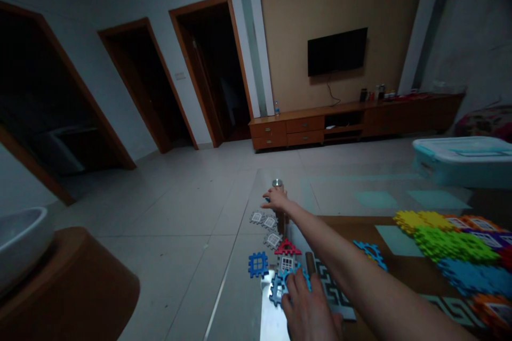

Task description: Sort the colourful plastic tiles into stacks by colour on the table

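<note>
My right hand (pixel 276 198) reaches to the far left corner of the glass table (pixel 344 192). Its fingers are closed on a small blue piece (pixel 266 200), just in front of a metal cylinder (pixel 277 184). Grey window tiles (pixel 264 219) lie right below that hand. My left hand (pixel 308 306) is at the bottom edge, fingers lying flat on a light blue interlocking tile (pixel 279 285). Beside it are a red roof piece (pixel 287 248) on a white-and-grey window tile (pixel 287 263), and a blue square tile (pixel 258 265).
A heap of yellow, green, blue and orange tiles (pixel 452 245) lies on the table's right side. A pale lidded plastic box (pixel 464 160) stands at the far right. A wooden TV cabinet (pixel 352 120) lines the far wall. A white basin (pixel 20 240) sits at the left.
</note>
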`<state>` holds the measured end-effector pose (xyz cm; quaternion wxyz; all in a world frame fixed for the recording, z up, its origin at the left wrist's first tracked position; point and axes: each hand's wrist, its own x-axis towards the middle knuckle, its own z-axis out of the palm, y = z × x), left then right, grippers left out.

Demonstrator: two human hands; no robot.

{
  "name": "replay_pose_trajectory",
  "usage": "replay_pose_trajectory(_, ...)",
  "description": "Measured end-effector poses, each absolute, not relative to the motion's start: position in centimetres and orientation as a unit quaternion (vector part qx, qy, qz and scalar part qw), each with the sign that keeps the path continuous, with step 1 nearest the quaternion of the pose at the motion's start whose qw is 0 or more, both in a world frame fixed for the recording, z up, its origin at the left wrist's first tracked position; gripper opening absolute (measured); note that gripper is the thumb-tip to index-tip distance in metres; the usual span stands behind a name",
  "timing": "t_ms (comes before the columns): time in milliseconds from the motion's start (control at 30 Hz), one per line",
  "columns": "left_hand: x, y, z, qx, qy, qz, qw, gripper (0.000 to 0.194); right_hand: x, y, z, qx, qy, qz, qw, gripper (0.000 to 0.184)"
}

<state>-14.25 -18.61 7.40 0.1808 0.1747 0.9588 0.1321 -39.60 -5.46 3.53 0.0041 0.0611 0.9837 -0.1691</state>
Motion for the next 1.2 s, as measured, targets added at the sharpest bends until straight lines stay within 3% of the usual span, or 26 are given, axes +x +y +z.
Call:
replay_pose_trajectory(333,-11.1,-17.5,9.1,0.226,0.945,0.155,0.176,0.056,-24.5,-2.7,1.2,-0.082,0.986,-0.139,-0.03,0.039)
replay_pose_trajectory(433,-10.5,-17.3,9.3,0.255,0.937,0.162,0.176,0.058,-21.6,-0.4,1.9,-0.071,0.988,-0.136,-0.001,0.034)
replay_pose_trajectory(633,-11.0,-17.5,8.9,0.268,0.933,0.149,0.187,0.069,-26.4,-3.3,4.5,-0.093,0.984,-0.151,-0.013,0.032)
replay_pose_trajectory(867,-14.9,-21.4,6.4,0.115,0.98,0.102,0.127,0.082,-33.4,-11.9,4.1,-0.13,0.979,-0.154,-0.019,0.049)
replay_pose_trajectory(1200,-16.7,-23.2,7.1,0.137,0.976,0.087,0.142,0.054,-26.6,-4.2,3.0,-0.258,0.944,-0.205,0.007,0.048)
